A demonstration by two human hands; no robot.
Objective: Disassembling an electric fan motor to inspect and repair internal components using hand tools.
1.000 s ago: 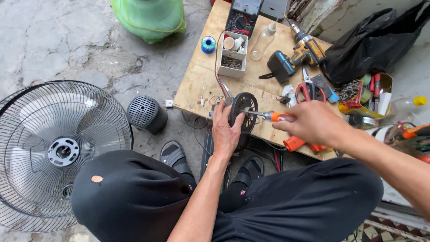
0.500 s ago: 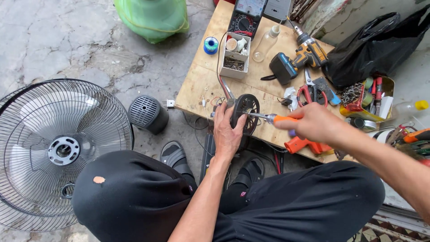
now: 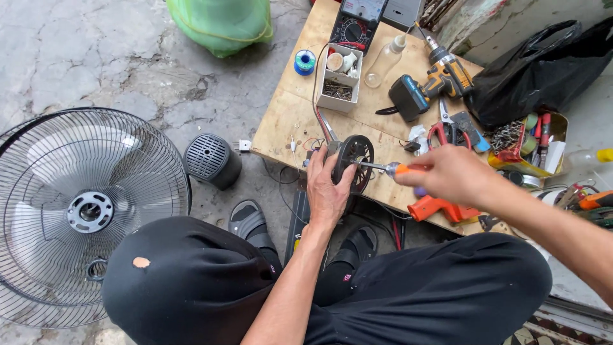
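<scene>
My left hand grips a black round fan motor standing on its edge at the front of a low wooden board. My right hand is closed around an orange-handled screwdriver, whose metal tip points left into the motor's face. Red and dark wires run from the motor back across the board.
A fan grille with blade lies on the concrete at left, next to a dark motor cover. On the board: a small parts box, a cordless drill, a multimeter, pliers, an orange glue gun. A black bag sits at right.
The view has shifted slightly. My right hand has moved a little to the right and down with the screwdriver; my left hand stays on the motor.
</scene>
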